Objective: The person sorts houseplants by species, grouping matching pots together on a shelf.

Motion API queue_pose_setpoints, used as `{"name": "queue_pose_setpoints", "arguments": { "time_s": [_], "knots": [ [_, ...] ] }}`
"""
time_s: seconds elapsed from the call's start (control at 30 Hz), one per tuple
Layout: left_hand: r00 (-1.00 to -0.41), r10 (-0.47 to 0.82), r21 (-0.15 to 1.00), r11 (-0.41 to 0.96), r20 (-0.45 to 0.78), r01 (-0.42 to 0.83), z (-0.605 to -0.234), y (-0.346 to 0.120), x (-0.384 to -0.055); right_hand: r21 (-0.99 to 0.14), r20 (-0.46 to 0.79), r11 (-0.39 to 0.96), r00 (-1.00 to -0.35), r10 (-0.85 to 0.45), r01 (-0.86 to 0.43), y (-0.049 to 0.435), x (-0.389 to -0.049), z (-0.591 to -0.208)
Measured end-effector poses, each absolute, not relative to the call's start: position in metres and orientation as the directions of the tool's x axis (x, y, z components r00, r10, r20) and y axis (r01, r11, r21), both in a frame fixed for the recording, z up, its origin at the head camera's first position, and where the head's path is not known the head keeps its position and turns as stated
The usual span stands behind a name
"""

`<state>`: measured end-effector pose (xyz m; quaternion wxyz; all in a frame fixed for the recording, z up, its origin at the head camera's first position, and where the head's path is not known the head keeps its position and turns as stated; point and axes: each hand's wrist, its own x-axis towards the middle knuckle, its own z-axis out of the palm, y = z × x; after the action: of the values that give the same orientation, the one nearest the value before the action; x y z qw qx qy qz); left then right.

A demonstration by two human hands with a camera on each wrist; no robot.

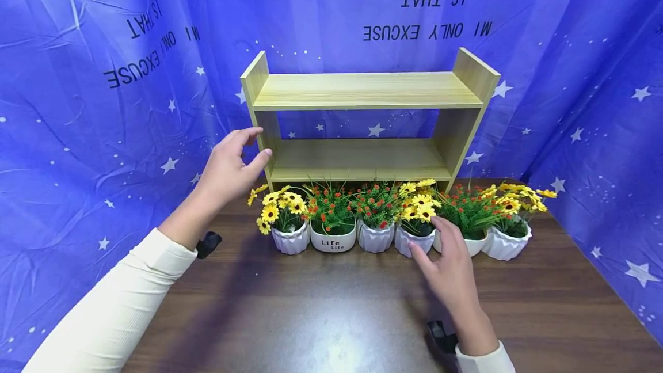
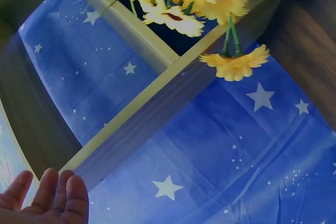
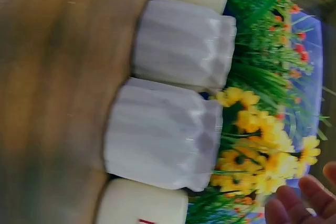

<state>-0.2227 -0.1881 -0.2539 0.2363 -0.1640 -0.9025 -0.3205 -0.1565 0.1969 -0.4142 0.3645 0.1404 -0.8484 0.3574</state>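
My left hand (image 1: 228, 167) is raised beside the left side panel of a light wooden two-tier shelf (image 1: 362, 90), fingers bent loosely with a gap to the thumb. In the left wrist view its fingers (image 2: 74, 200) appear near the shelf's edge and hold nothing. The right hand (image 1: 449, 266) is in front of a white pot of yellow daisies (image 1: 414, 240), thumb and fingers apart. From the right wrist, the fingertips (image 3: 287, 203) show close to the yellow blooms (image 3: 268, 156); whether they touch is unclear.
Potted flowers stand in a row before the shelf: yellow daisies (image 1: 290, 240) at left, a "Life" pot (image 1: 334, 242), a ribbed pot of red blooms (image 1: 375, 239), a partly hidden red-flowered pot (image 1: 475, 244) and more daisies (image 1: 507, 244). A blue star-printed curtain (image 1: 331, 10) surrounds the brown table (image 1: 290, 309).
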Motion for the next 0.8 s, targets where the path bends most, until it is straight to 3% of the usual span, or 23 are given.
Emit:
{"name": "queue_pose_setpoints", "arguments": {
  "time_s": [0.33, 0.8],
  "knots": [
    [-0.838, -0.037, 0.655, 0.642, 0.544, 0.397, -0.24, -0.181, -0.239, -0.688, 0.462, 0.7, -0.858, 0.223, -0.189, 0.198, -0.162, -0.445],
    [-0.85, -0.02, 0.61, 0.706, 0.526, 0.361, -0.241, -0.171, -0.261, -0.83, 0.214, 0.557, -0.913, 0.347, 0.017, 0.2, -0.176, -0.462]
  ]
}}
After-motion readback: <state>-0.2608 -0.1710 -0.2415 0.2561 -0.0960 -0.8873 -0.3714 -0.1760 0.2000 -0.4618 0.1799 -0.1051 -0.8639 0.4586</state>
